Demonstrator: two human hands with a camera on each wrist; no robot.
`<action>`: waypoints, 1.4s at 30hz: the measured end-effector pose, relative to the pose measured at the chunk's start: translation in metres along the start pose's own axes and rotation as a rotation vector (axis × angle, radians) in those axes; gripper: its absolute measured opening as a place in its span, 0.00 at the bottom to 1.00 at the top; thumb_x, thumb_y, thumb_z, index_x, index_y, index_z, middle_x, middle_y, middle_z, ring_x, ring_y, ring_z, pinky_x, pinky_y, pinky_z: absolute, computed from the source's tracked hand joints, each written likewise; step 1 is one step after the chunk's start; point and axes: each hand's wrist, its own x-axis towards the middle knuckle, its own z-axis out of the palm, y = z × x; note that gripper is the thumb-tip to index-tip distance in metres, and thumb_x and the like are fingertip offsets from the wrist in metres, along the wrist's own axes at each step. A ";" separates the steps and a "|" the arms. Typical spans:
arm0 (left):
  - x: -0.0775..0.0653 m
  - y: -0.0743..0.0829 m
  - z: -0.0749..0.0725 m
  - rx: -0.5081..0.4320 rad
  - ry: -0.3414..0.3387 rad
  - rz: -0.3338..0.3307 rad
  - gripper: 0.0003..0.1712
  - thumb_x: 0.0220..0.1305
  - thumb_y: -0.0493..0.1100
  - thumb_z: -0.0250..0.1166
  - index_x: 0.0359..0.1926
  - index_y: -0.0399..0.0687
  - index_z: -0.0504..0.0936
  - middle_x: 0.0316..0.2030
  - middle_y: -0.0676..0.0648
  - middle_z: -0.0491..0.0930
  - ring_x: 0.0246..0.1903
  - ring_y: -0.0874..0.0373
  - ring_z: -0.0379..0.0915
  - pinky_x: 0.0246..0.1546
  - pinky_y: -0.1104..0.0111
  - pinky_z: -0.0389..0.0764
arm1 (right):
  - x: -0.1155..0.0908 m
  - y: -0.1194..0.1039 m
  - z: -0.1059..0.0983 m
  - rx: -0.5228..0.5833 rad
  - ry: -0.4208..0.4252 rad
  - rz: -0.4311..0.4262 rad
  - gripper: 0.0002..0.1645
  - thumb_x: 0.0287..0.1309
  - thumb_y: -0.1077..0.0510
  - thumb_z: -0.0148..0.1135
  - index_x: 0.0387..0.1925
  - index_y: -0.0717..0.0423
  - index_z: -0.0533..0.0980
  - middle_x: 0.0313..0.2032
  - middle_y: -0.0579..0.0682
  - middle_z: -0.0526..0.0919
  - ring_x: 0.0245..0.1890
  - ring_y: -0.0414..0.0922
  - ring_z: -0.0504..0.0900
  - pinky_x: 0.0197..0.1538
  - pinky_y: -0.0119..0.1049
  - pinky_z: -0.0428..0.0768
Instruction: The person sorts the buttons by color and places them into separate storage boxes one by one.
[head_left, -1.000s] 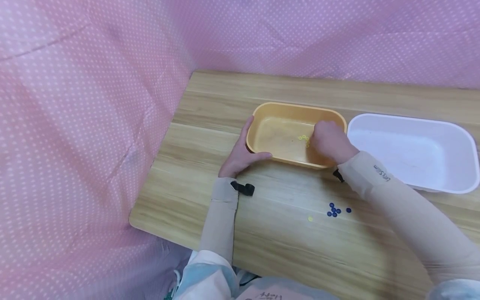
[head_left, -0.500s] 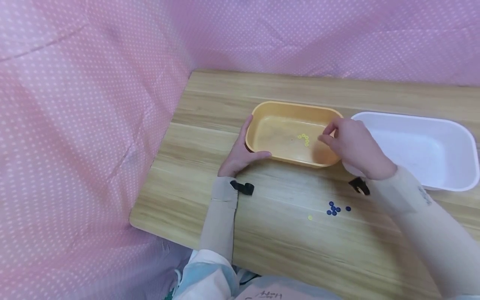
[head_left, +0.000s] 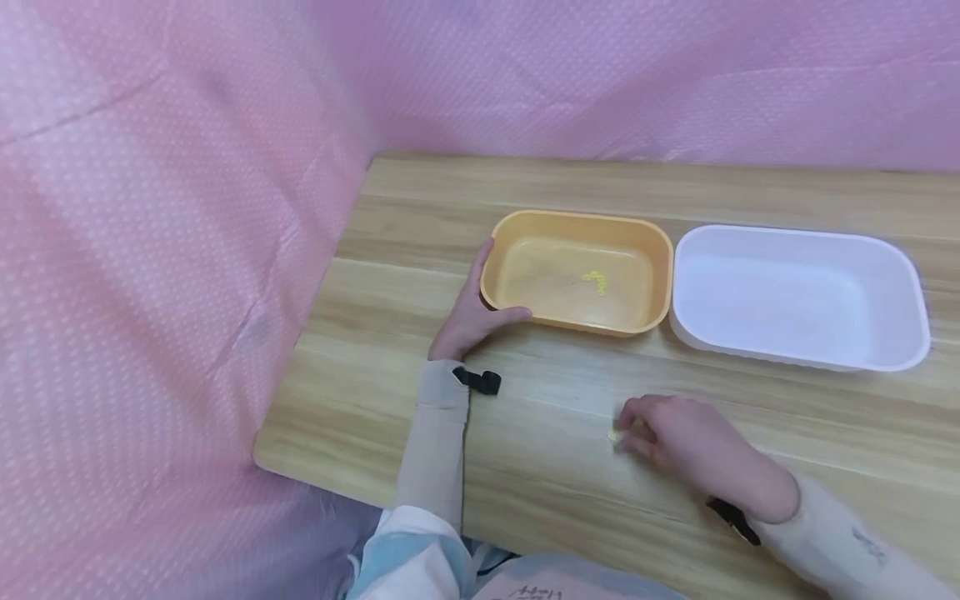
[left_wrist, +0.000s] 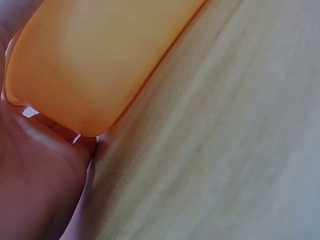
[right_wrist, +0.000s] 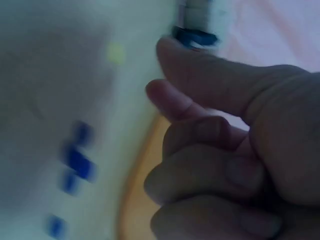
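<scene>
My left hand (head_left: 468, 321) holds the near left corner of an orange plastic basin (head_left: 570, 323), thumb along the front wall and fingers along the left side. Small yellow button-like discs (head_left: 600, 283) lie together inside it. The left wrist view shows the palm against the basin wall (left_wrist: 95, 75). Over the table, my right hand (head_left: 690, 442) has its fingertips right by a single yellow disc (head_left: 612, 435). In the right wrist view, thumb and forefinger stand apart with nothing between them, the other fingers curled. Several blue discs (right_wrist: 77, 162) show there; the hand hides them from the head view.
A white basin (head_left: 795, 354) stands beside the orange one on the right, rims close together. The wooden table (head_left: 360, 400) has a pink dotted curtain (head_left: 187, 208) along its left side and back.
My right hand has come out of the orange basin and moved down toward the front of the table, to the single yellow disc. The left hand stays on the basin corner.
</scene>
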 end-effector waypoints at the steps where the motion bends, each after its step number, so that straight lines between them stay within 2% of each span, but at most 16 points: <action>1: 0.000 -0.001 -0.001 -0.002 0.001 -0.001 0.69 0.38 0.42 0.80 0.74 0.62 0.42 0.71 0.48 0.50 0.66 0.49 0.52 0.65 0.56 0.54 | 0.000 0.001 0.006 0.006 -0.010 -0.009 0.08 0.48 0.50 0.71 0.30 0.43 0.79 0.24 0.32 0.76 0.23 0.31 0.72 0.27 0.35 0.74; 5: -0.001 -0.004 -0.004 -0.008 0.003 -0.013 0.69 0.39 0.42 0.80 0.74 0.63 0.42 0.71 0.49 0.51 0.65 0.49 0.53 0.65 0.57 0.56 | 0.000 0.006 0.025 -0.008 0.018 -0.050 0.09 0.46 0.51 0.72 0.30 0.43 0.79 0.26 0.32 0.73 0.23 0.30 0.72 0.26 0.34 0.74; 9: -0.002 -0.005 -0.005 -0.022 0.010 -0.020 0.69 0.39 0.41 0.80 0.74 0.63 0.42 0.71 0.48 0.51 0.66 0.49 0.53 0.65 0.58 0.55 | 0.003 0.006 0.032 -0.038 0.044 -0.090 0.09 0.47 0.54 0.72 0.25 0.40 0.77 0.27 0.32 0.69 0.21 0.31 0.71 0.22 0.32 0.71; 14: -0.002 -0.007 -0.006 -0.045 0.003 -0.014 0.69 0.40 0.40 0.79 0.74 0.63 0.41 0.71 0.46 0.50 0.65 0.47 0.54 0.65 0.57 0.56 | 0.006 0.004 0.036 -0.057 0.069 -0.096 0.14 0.45 0.57 0.73 0.22 0.38 0.74 0.27 0.32 0.68 0.20 0.31 0.70 0.21 0.30 0.69; 17: 0.000 -0.010 -0.007 -0.061 -0.004 -0.008 0.69 0.40 0.40 0.79 0.74 0.63 0.41 0.71 0.45 0.50 0.65 0.46 0.54 0.64 0.56 0.57 | 0.007 0.004 0.037 -0.066 0.090 -0.087 0.15 0.43 0.56 0.74 0.24 0.40 0.73 0.26 0.33 0.68 0.19 0.31 0.68 0.20 0.29 0.67; 20: 0.003 -0.018 -0.008 -0.072 0.000 -0.009 0.69 0.39 0.40 0.80 0.73 0.68 0.42 0.71 0.48 0.51 0.65 0.48 0.55 0.64 0.57 0.58 | 0.008 0.004 0.036 -0.082 0.099 -0.083 0.15 0.42 0.55 0.75 0.26 0.42 0.74 0.27 0.34 0.68 0.18 0.31 0.68 0.19 0.29 0.66; 24: 0.008 -0.032 -0.009 -0.060 0.016 0.006 0.68 0.38 0.42 0.80 0.72 0.75 0.43 0.70 0.53 0.52 0.64 0.52 0.57 0.63 0.61 0.60 | 0.009 0.005 0.035 -0.097 0.080 -0.087 0.13 0.42 0.55 0.75 0.27 0.42 0.76 0.27 0.35 0.68 0.17 0.32 0.69 0.18 0.29 0.65; 28: 0.009 -0.037 -0.009 -0.040 0.025 0.025 0.68 0.37 0.44 0.81 0.71 0.76 0.43 0.70 0.54 0.53 0.63 0.54 0.58 0.62 0.62 0.61 | 0.012 0.004 0.033 -0.107 0.045 -0.085 0.14 0.43 0.56 0.75 0.23 0.40 0.74 0.26 0.34 0.66 0.17 0.31 0.67 0.18 0.29 0.65; 35: 0.010 -0.035 -0.011 -0.025 0.026 0.001 0.69 0.38 0.44 0.81 0.72 0.75 0.42 0.70 0.56 0.52 0.64 0.56 0.56 0.63 0.63 0.58 | 0.019 0.006 0.030 -0.110 -0.042 -0.080 0.15 0.46 0.54 0.73 0.20 0.40 0.71 0.26 0.35 0.67 0.19 0.32 0.67 0.20 0.31 0.67; 39: 0.006 -0.024 -0.009 -0.046 0.012 -0.017 0.70 0.38 0.41 0.80 0.73 0.69 0.41 0.71 0.52 0.51 0.65 0.52 0.55 0.64 0.61 0.57 | 0.018 0.007 0.029 -0.108 -0.072 -0.088 0.14 0.49 0.54 0.71 0.21 0.42 0.71 0.26 0.36 0.67 0.19 0.32 0.67 0.20 0.32 0.67; 42: 0.003 -0.015 -0.009 -0.047 0.003 -0.017 0.69 0.39 0.41 0.80 0.74 0.65 0.41 0.71 0.49 0.50 0.65 0.49 0.54 0.65 0.59 0.56 | 0.017 0.007 0.029 -0.104 -0.065 -0.109 0.12 0.51 0.56 0.69 0.22 0.43 0.72 0.26 0.37 0.68 0.20 0.31 0.67 0.19 0.31 0.67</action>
